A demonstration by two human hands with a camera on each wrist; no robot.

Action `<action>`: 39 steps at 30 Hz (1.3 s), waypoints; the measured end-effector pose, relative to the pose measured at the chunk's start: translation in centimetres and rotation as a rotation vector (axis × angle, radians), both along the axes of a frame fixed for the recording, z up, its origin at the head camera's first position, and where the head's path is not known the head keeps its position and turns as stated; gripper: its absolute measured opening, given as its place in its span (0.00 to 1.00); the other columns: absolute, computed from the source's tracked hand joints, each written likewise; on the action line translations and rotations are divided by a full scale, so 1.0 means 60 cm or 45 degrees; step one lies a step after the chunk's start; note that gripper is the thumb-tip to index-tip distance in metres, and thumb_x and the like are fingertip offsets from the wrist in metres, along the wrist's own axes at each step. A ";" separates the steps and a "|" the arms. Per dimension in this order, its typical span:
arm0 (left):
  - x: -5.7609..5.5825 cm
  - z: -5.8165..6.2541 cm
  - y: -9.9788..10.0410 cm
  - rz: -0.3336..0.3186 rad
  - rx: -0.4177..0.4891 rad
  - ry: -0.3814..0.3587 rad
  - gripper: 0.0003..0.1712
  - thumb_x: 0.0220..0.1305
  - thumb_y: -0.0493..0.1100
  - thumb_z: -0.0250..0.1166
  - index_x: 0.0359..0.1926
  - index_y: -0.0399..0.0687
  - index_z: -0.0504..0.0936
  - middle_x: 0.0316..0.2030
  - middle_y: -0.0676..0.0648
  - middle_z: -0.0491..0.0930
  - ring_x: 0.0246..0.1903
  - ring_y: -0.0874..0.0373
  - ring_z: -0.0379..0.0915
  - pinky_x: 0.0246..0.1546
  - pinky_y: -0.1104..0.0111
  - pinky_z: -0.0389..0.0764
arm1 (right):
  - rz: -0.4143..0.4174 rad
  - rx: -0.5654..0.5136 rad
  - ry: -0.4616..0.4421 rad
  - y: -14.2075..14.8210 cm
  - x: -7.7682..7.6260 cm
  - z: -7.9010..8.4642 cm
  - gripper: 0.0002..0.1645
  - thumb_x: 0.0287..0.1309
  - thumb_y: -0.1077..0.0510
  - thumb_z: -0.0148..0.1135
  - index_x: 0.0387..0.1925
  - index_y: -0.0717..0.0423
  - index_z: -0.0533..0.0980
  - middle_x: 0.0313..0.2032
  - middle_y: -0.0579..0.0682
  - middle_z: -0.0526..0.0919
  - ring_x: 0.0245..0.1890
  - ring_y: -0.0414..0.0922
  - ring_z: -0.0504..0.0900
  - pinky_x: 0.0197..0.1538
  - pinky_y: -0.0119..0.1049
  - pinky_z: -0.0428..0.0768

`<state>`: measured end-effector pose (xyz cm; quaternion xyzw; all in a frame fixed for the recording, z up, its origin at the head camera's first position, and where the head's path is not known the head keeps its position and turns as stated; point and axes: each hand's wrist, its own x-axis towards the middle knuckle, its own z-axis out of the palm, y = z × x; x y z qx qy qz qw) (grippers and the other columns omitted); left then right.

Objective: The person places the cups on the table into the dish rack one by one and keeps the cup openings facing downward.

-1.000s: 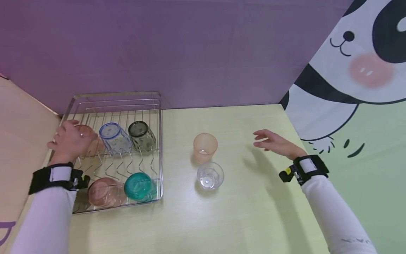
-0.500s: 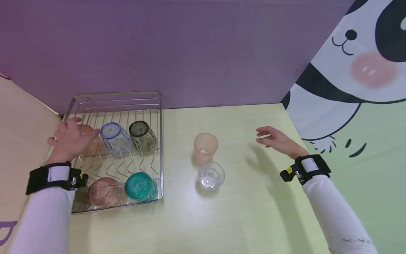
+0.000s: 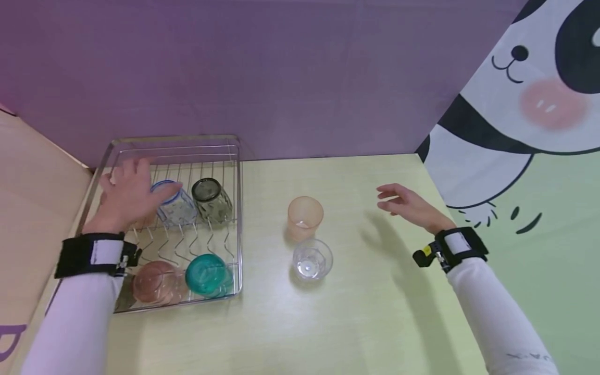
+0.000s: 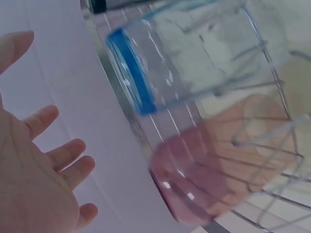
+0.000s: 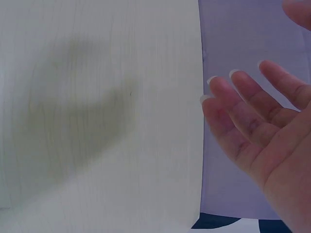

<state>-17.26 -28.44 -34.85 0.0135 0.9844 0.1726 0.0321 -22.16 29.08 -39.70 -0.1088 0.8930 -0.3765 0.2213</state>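
My left hand (image 3: 128,195) hovers over the back left of a wire dish rack (image 3: 239,234), fingers spread and palm free in the left wrist view. Just beyond the fingers there stand an upside-down blue-rimmed glass (image 4: 194,58) and a pink glass (image 4: 194,174); in the head view the hand hides most of the pink one. A dark grey glass (image 3: 212,202) is inverted beside the blue-rimmed one. Over the right side of the table, my right hand (image 3: 408,207) hangs with relaxed fingers and holds nothing.
A peach glass (image 3: 304,216) and a clear glass (image 3: 311,260) stand upright mid-table (image 3: 347,323). At the rack's front, a pink glass (image 3: 153,284) and a teal glass (image 3: 208,276) lie tilted. A purple backdrop (image 3: 281,78) rises behind the table.
My left hand has come off the back pink glass and shifted right and up, now overlapping the blue-rimmed glass in view. The right hand is almost still.
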 end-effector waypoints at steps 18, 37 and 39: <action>-0.007 0.012 0.107 -0.244 0.002 -0.006 0.49 0.66 0.67 0.56 0.75 0.42 0.53 0.72 0.27 0.50 0.72 0.27 0.41 0.67 0.27 0.31 | 0.210 -0.095 0.060 -0.091 0.017 0.034 0.34 0.65 0.48 0.63 0.68 0.51 0.63 0.65 0.55 0.70 0.63 0.56 0.74 0.64 0.54 0.76; -0.006 0.008 0.158 -0.425 0.068 -0.018 0.47 0.67 0.64 0.59 0.76 0.46 0.53 0.73 0.35 0.57 0.72 0.36 0.51 0.66 0.30 0.45 | 0.603 0.089 0.301 -0.200 0.094 0.064 0.38 0.56 0.48 0.69 0.65 0.54 0.68 0.61 0.50 0.75 0.59 0.46 0.75 0.63 0.45 0.76; -0.006 0.009 0.163 -0.442 0.070 -0.021 0.47 0.67 0.65 0.57 0.76 0.46 0.53 0.73 0.35 0.57 0.72 0.37 0.51 0.66 0.31 0.47 | 0.644 0.122 0.318 -0.207 0.099 0.061 0.37 0.56 0.47 0.69 0.65 0.54 0.69 0.61 0.51 0.75 0.60 0.46 0.74 0.64 0.46 0.75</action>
